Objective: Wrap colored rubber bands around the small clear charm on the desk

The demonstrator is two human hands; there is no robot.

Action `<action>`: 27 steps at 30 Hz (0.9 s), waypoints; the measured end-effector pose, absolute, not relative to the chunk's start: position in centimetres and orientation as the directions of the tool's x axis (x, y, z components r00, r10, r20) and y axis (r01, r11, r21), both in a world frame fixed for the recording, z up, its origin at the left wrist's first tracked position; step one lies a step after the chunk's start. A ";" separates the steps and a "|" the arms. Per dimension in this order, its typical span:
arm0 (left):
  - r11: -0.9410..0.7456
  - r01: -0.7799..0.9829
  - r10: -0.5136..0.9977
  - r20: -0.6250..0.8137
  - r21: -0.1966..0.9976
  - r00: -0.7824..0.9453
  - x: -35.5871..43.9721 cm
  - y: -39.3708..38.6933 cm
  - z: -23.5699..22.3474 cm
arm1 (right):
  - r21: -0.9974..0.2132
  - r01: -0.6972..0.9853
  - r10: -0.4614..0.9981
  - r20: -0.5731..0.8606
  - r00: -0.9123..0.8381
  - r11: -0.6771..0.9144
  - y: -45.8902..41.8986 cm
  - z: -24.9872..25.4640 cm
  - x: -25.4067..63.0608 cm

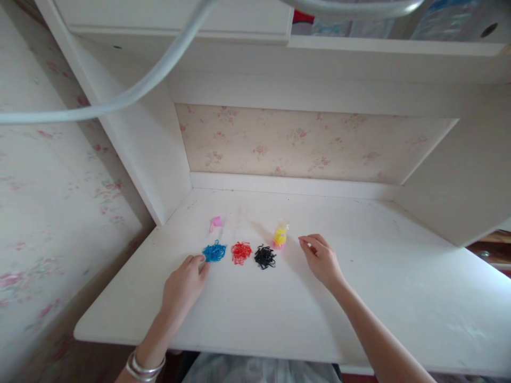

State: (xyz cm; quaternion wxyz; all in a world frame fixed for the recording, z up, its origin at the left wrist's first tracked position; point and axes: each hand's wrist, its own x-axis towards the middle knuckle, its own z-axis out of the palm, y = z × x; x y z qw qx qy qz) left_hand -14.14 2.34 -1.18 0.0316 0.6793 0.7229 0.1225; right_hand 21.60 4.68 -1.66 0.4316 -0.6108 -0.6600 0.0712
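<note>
Three small heaps of thin rubber bands lie in a row on the white desk: a blue heap [214, 252], a red heap [241, 253] and a black heap [265, 257]. At the left edge of the blue heap rests my left hand [184, 282], its thumb and forefinger slightly apart. My right hand [322, 260] hovers to the right of a small clear bag with yellow and pink contents [280, 236]. Its thumb and forefinger are pinched together; whatever is between them is too small to make out. Behind the blue heap lies a small pink object [216, 222].
The white desk [391, 287] has a low back ledge and side panels. A shelf unit [179, 18] overhangs it, with packets at the upper right. A pale curved tube [151, 80] crosses the upper view. Flowered wallpaper [51, 213] covers the left wall.
</note>
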 end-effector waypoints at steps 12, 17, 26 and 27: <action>0.001 0.995 0.990 0.144 0.096 -0.015 -12.8 2.9 -0.1 | -0.704 0.686 0.917 0.375 0.138 0.184 2.8 -4.4 22.1; -0.003 0.998 0.984 0.178 0.056 -0.007 -12.4 2.7 0.6 | -0.684 0.701 0.912 0.392 0.122 0.200 2.5 -4.2 22.1; -0.030 0.998 0.944 0.330 0.057 0.009 -12.0 4.4 2.0 | -0.643 0.735 0.912 0.400 0.086 0.213 2.6 -4.7 22.3; -0.078 0.991 0.932 0.361 0.106 0.035 -11.7 4.8 2.4 | -0.641 0.738 0.914 0.397 0.086 0.210 2.6 -4.8 22.3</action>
